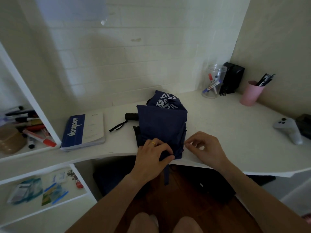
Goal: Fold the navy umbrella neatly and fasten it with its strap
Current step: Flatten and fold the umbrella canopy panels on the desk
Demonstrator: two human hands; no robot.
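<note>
The navy umbrella [161, 123] lies collapsed on the white desk [218, 125], its canopy spread in loose flat folds with white lettering at the far end. Its black handle [131, 116] with a black wrist loop [117, 126] sticks out to the left. A navy strap [166, 174] hangs over the desk's front edge. My left hand [154, 153] pinches the near edge of the canopy. My right hand [204, 148] hovers at the canopy's near right corner, fingers curled, thumb and forefinger close together; whether they hold fabric is unclear.
A blue and white notebook [84, 130] lies left of the umbrella. At the back right stand a clear jar of markers [212, 81], a black box [233, 78] and a pink pen cup [250, 93]. A grey controller [288, 130] sits far right. Shelves with pens are on the left.
</note>
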